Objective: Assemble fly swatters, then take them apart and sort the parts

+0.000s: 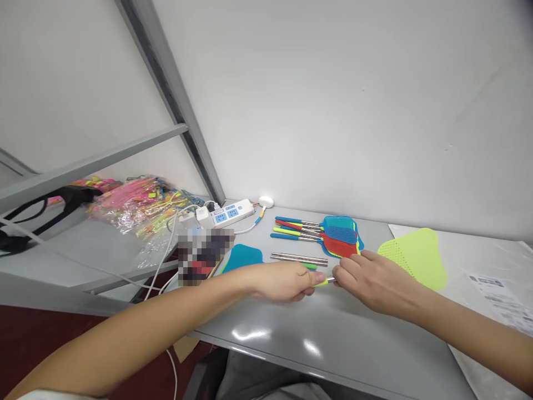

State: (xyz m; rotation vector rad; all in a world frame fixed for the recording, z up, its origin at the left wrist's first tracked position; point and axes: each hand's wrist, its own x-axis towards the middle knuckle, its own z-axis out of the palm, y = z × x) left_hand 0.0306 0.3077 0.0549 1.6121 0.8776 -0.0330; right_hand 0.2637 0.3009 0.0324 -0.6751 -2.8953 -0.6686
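Observation:
My left hand (285, 281) is closed around a yellow-green handle (320, 283). From that handle a short piece of metal rod (331, 280) runs to my right hand (370, 283), whose fingers are wrapped around it; the rod's far end is hidden. Just behind my hands lie several loose metal rods (293, 257) and a green handle (309, 266). Assembled fly swatters (339, 225) with blue, red and yellow parts are stacked farther back. A yellow swatter head (420, 258) rests beyond my right forearm, and a teal swatter head (245, 255) beyond my left one.
A white power strip (234, 214) with plugs and cables sits at the back left, near a blurred-out object (206, 255). Plastic bags of colourful parts (133, 205) lie behind the grey metal frame (175, 111). A white plastic bag (470, 266) covers the right side of the grey table (353, 339).

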